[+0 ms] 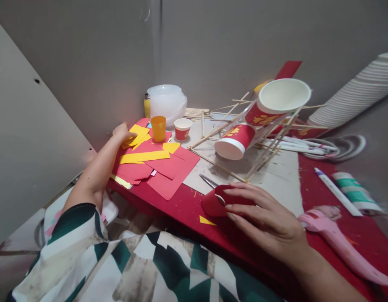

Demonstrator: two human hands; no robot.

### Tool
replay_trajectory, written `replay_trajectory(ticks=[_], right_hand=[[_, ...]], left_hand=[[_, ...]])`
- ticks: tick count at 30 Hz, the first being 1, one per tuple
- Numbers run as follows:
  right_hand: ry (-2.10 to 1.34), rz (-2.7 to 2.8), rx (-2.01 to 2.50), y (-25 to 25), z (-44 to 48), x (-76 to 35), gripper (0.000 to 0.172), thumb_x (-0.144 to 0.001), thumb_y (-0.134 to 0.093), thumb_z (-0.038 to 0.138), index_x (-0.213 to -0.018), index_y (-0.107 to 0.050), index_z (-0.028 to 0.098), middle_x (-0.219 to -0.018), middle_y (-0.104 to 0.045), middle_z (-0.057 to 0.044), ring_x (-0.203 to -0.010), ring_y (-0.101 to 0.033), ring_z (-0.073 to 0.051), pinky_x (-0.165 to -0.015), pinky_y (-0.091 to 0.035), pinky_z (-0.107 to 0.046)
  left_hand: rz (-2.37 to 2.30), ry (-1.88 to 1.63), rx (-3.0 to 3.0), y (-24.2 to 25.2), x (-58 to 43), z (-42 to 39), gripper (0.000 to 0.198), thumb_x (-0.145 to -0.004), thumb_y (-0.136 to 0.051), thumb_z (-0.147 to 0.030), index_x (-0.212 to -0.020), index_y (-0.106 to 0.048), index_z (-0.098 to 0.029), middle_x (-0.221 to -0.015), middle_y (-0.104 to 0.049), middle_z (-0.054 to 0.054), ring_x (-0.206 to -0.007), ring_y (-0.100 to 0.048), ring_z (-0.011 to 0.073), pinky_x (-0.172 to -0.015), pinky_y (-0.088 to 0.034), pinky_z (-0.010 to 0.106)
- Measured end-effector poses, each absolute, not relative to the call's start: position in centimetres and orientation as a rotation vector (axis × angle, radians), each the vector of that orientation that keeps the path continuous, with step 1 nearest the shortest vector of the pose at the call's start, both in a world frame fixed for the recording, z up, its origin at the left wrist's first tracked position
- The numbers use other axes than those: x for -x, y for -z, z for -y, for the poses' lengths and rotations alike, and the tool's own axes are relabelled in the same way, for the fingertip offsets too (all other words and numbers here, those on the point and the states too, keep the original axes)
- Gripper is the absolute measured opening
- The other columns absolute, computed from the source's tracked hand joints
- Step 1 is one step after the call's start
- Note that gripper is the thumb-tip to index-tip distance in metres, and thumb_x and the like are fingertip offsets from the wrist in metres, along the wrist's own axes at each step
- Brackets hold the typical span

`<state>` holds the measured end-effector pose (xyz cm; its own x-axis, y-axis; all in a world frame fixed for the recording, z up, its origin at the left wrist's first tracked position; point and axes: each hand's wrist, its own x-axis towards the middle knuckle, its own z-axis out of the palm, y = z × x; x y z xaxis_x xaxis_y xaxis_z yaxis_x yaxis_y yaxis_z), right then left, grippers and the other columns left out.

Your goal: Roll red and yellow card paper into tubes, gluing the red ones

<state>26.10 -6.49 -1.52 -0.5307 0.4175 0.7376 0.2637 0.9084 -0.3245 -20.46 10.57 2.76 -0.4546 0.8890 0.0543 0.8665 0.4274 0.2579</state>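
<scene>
At the far left of the table my left hand (123, 133) has its fingers closed at the edge of some yellow paper (139, 132). Part of those fingers is hidden from me. Near the front edge, my right hand (266, 214) holds a curled piece of red paper (213, 204), its fingers bent over the far side. A small yellow scrap (207, 220) lies just in front of it, and a pen (208, 180) behind it. Red paper sheets (178, 174) and a yellow strip (145, 157) are spread between my hands.
A stick frame (219, 166) carries two red-and-white paper cups (234, 141). Behind the sheets stand an orange cup (158, 129), a small paper cup (183, 130) and a white plastic tub (167, 102). Rightward are a pink glue gun (345, 243), a marker (338, 192) and stacked cups (354, 90).
</scene>
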Motion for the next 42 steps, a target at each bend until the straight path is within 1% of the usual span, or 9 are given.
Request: replay_trajectory(ticks=[8, 15, 18, 22, 25, 30, 33, 36, 42], right_hand=[[-0.193, 2.238, 0.447, 1.1, 6.5, -26.0, 0.027, -0.084, -0.069, 0.006, -0.107, -0.071, 0.02, -0.112, -0.074, -0.012, -0.117, -0.068, -0.027, -0.095, -0.062, -0.045], [-0.186, 2.238, 0.485, 1.1, 6.6, -26.1, 0.026, -0.084, -0.07, 0.009, -0.106, -0.073, 0.021, -0.112, -0.076, -0.011, -0.114, -0.07, -0.029, -0.094, -0.063, -0.047], [-0.2, 2.25, 0.484, 1.0, 6.7, -26.2, 0.026, -0.083, -0.071, 0.009, -0.106, -0.074, 0.021, -0.114, -0.076, -0.012, -0.115, -0.07, -0.03, -0.094, -0.063, -0.047], [-0.217, 2.259, 0.478, 1.2, 6.8, -26.2, 0.028, -0.082, -0.071, 0.008, -0.106, -0.075, 0.02, -0.116, -0.076, -0.012, -0.118, -0.068, -0.031, -0.094, -0.062, -0.048], [-0.205, 2.257, 0.485, 1.3, 6.7, -26.2, 0.029, -0.082, -0.071, 0.008, -0.107, -0.074, 0.021, -0.115, -0.076, -0.012, -0.116, -0.069, -0.031, -0.095, -0.062, -0.049], [-0.192, 2.243, 0.479, 1.1, 6.7, -26.1, 0.029, -0.082, -0.071, 0.008, -0.108, -0.073, 0.022, -0.114, -0.076, -0.012, -0.115, -0.07, -0.03, -0.095, -0.062, -0.048], [-0.208, 2.232, 0.49, 0.9, 6.7, -26.1, 0.03, -0.082, -0.072, 0.008, -0.108, -0.075, 0.023, -0.114, -0.076, -0.011, -0.114, -0.07, -0.03, -0.095, -0.062, -0.047], [-0.212, 2.231, 0.506, 0.9, 6.8, -26.2, 0.03, -0.083, -0.071, 0.01, -0.109, -0.075, 0.025, -0.114, -0.076, -0.01, -0.114, -0.07, -0.03, -0.093, -0.062, -0.047], [-0.202, 2.239, 0.507, 1.1, 6.8, -26.2, 0.027, -0.083, -0.072, 0.01, -0.106, -0.076, 0.023, -0.114, -0.076, -0.011, -0.116, -0.07, -0.03, -0.095, -0.062, -0.046]], left_hand=[[-2.564, -0.314, -1.603, -2.6, 20.3, -11.7, 0.048, -0.07, -0.083, -0.042, -0.105, -0.066, -0.014, -0.126, -0.068, 0.025, -0.117, -0.064, 0.0383, -0.094, -0.048, 0.043], [-2.566, -0.516, -1.688, -2.5, 19.6, -9.6, 0.041, -0.086, -0.063, -0.039, -0.12, -0.064, -0.015, -0.131, -0.067, 0.017, -0.12, -0.061, 0.0312, -0.098, -0.045, 0.039], [-2.471, -0.525, -1.734, -2.4, 18.8, -7.9, 0.036, -0.084, -0.064, -0.044, -0.106, -0.071, -0.017, -0.114, -0.073, 0.014, -0.107, -0.066, 0.0287, -0.091, -0.048, 0.036], [-2.275, -0.427, -1.761, -2.1, 17.4, -6.6, 0.029, -0.07, -0.077, -0.047, -0.081, -0.073, -0.021, -0.087, -0.076, 0.008, -0.087, -0.068, 0.0259, -0.075, -0.05, 0.033], [-2.198, -0.391, -1.756, -1.8, 16.7, -6.8, 0.027, -0.062, -0.083, -0.043, -0.073, -0.07, -0.022, -0.078, -0.074, 0.005, -0.077, -0.066, 0.0238, -0.068, -0.048, 0.032], [-2.141, -0.379, -1.736, -1.7, 16.1, -7.4, 0.024, -0.062, -0.082, -0.04, -0.064, -0.066, -0.022, -0.065, -0.068, 0.003, -0.063, -0.061, 0.0199, -0.057, -0.044, 0.031], [-2.127, -0.395, -1.75, -1.6, 16.1, -7.3, 0.022, -0.064, -0.081, -0.039, -0.07, -0.069, -0.022, -0.07, -0.07, 0.004, -0.067, -0.063, 0.02, -0.058, -0.045, 0.03], [-2.126, -0.429, -1.787, -1.5, 16.2, -7.2, 0.034, -0.065, -0.081, -0.04, -0.092, -0.074, -0.021, -0.085, -0.075, 0.006, -0.078, -0.067, 0.0225, -0.064, -0.048, 0.03], [-2.053, -0.486, -1.978, -1.8, 13.8, -5.2, 0.044, -0.079, -0.072, -0.042, -0.116, -0.071, -0.018, -0.121, -0.071, 0.012, -0.106, -0.067, 0.0282, -0.09, -0.051, 0.037]])
